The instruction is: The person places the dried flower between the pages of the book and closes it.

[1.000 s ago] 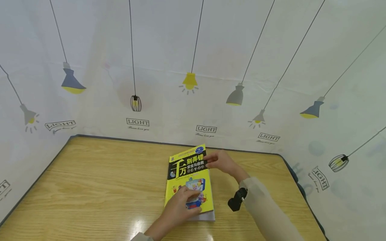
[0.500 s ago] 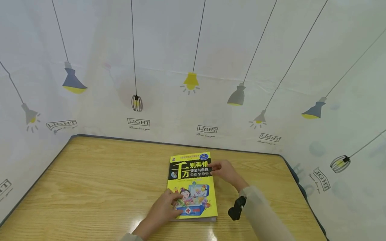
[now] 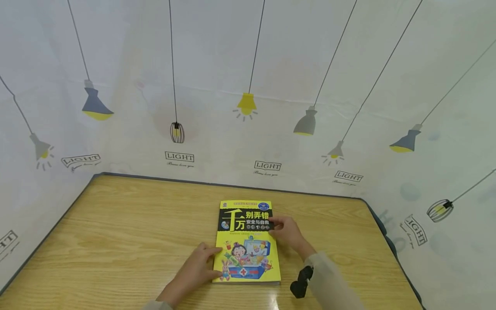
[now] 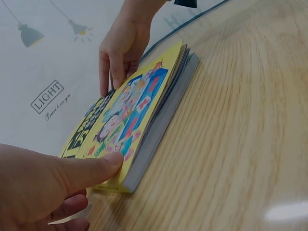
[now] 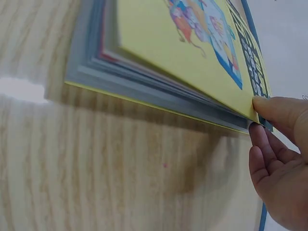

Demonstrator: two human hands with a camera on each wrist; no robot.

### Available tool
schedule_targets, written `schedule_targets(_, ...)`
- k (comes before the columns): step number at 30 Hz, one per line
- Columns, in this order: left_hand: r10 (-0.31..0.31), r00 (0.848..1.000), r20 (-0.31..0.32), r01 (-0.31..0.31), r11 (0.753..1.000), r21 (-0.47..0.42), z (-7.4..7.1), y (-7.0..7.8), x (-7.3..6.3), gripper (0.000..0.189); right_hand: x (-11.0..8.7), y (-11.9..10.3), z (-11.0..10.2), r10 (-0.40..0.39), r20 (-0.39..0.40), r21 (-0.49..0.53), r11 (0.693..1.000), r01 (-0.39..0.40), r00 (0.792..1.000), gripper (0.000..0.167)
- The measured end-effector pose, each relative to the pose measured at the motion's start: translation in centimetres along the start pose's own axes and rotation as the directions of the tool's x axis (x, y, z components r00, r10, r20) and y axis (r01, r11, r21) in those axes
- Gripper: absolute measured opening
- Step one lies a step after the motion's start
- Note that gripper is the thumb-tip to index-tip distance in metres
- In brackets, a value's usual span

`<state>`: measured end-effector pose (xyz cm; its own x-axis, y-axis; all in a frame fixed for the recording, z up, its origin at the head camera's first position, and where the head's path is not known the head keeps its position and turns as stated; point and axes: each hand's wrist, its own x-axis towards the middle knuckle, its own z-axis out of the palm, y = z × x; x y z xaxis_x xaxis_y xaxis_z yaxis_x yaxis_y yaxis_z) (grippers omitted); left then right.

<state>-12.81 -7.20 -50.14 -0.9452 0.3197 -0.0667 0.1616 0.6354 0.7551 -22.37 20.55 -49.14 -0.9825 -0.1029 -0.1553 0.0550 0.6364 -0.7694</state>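
Observation:
A yellow paperback book [image 3: 248,241] with a black title band and cartoon pictures lies closed, front cover up. At its left edge is my left hand [image 3: 195,269]; in the left wrist view the thumb [image 4: 103,166] lies on the cover's lower corner, the other fingers lower beside the spine, partly hidden. My right hand [image 3: 288,234] holds the right edge near the title band. In the right wrist view its thumb [image 5: 274,108] is on the cover and its fingers [image 5: 264,149] are at the page side. The cover and upper pages stand slightly apart from those below.
The book rests on a wood-grain table [image 3: 135,232] with a dark edge. Behind it stands a pale wall covering [image 3: 209,64] printed with hanging lamps. A black device [image 3: 301,282] is strapped at the right wrist.
The book has come down flat and slightly nearer, its cover now straighter. My left hand has slid left off the cover pictures to the left edge; my right hand has moved slightly nearer with the book.

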Motion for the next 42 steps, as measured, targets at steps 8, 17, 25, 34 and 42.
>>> schedule_targets(8, 0.009, 0.999, 0.031, -0.007, 0.997, -0.077, -0.3, -1.3, 0.1, 0.061, -0.7, 0.7, 1.1, -0.039, -0.040, -0.015, 0.999, 0.038, 0.998, 0.038)
schedule_targets(17, 0.024, 0.999, 0.021, -0.021, 0.992, -0.121, -0.6, -1.3, 0.2, 0.061, -1.1, 1.2, 1.7, -0.111, -0.093, -0.048, 0.993, 0.107, 0.989, 0.033)
schedule_targets(25, 0.041, 0.999, 0.029, -0.038, 0.993, -0.114, -0.4, -1.5, 0.2, 0.062, -1.0, 2.0, 1.3, -0.054, -0.074, -0.007, 0.999, 0.054, 0.996, 0.034)
schedule_targets(34, 0.026, 0.998, 0.049, -0.021, 0.996, -0.089, -0.6, -1.2, 0.3, 0.058, -1.1, 0.7, 0.2, 0.005, -0.078, 0.056, 0.998, 0.000, 0.997, 0.029)
schedule_targets(42, 0.003, 0.999, 0.042, 0.001, 0.996, -0.087, -0.8, -0.9, 0.5, 0.050, -1.5, -0.6, -0.4, -0.059, -0.117, 0.116, 0.991, 0.072, 0.991, 0.028)
